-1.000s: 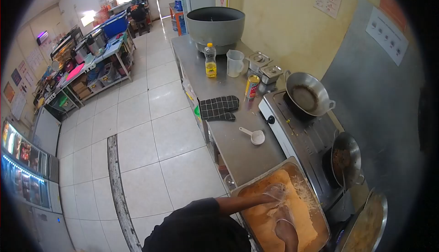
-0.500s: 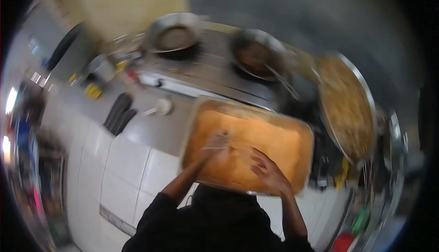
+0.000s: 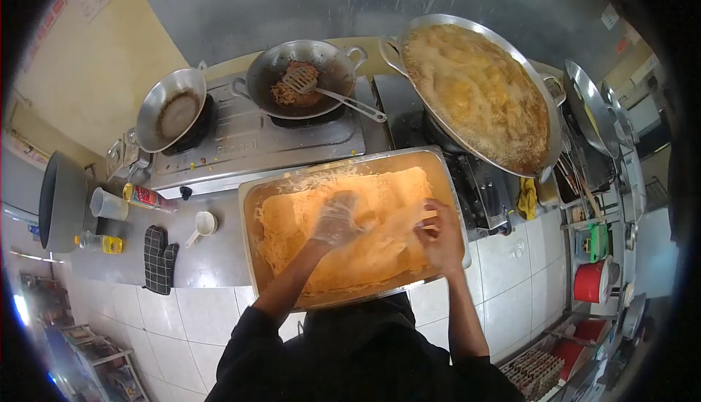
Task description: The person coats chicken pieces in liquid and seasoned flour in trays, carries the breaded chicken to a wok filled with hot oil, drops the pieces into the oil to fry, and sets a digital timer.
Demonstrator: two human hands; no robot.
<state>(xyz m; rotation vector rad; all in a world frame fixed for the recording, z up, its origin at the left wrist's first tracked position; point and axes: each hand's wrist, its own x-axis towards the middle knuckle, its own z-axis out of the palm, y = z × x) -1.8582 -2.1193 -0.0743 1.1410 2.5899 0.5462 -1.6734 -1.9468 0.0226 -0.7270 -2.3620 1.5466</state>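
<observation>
A big rectangular metal tray holds a thick layer of orange breading powder, heaped unevenly. My left hand, in what looks like a clear, powder-dusted plastic glove, is in the powder left of the middle. Its fingers point toward the tray's far side, with the thumb apart; motion blurs them slightly. My right hand hovers above the tray's right part, its fingers loosely bent and apart, with nothing visible in them. Between the hands the powder looks blurred, and whether any food lies under it is hidden.
Behind the tray, a stove carries a wok and another wok with browned food and a slotted turner. A wide pan of bubbling oil stands right. An oven mitt, measuring cup and bottles lie left.
The camera view has swung, so stove and pans appear farther left and the picture is sharper. Both hands remain over the tray, with my right hand's fingers a little more bent.
</observation>
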